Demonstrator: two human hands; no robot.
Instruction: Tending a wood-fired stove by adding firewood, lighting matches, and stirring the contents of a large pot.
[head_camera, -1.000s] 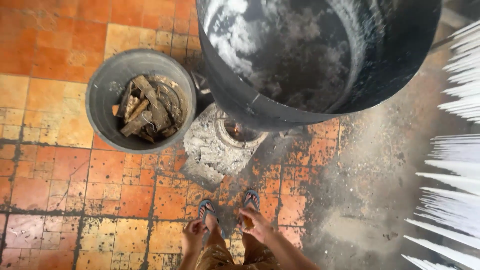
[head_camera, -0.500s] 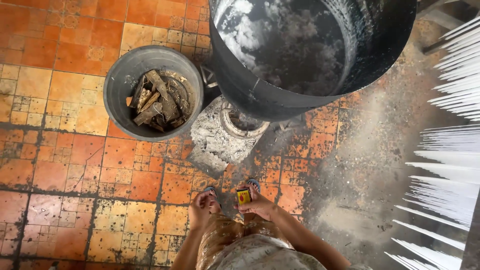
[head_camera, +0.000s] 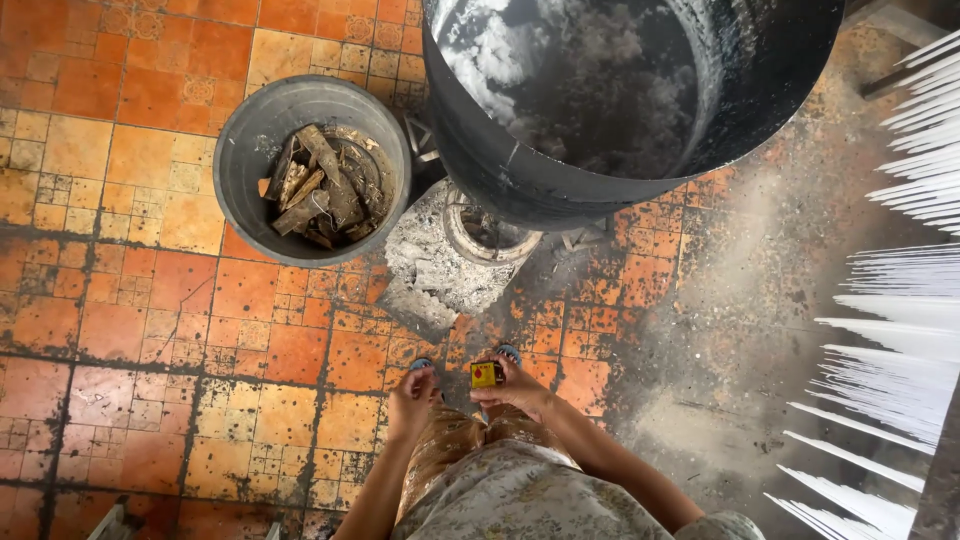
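Head view: the right hand (head_camera: 520, 385) now pinches a small yellow box (head_camera: 487, 374), absent a second ago (likely matches), while the left hand (head_camera: 412, 392) hovers loosely open beside it, bucket (head_camera: 250, 130) of firewood well ahead.

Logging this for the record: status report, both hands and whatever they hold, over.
Right hand holds small yellow box. Left hand beside it, empty. Bucket of wood scraps and big black drum ahead.

Standing, both arms hanging forward and bent in toward each other before the thighs. Left hand (head_camera: 412, 392) loosely curled, fingers bent, gripping nothing visible. Right hand (head_camera: 515, 385) closed around a small yellow box (head_camera: 486, 374), wrist turned inward. Sandalled feet just beyond.
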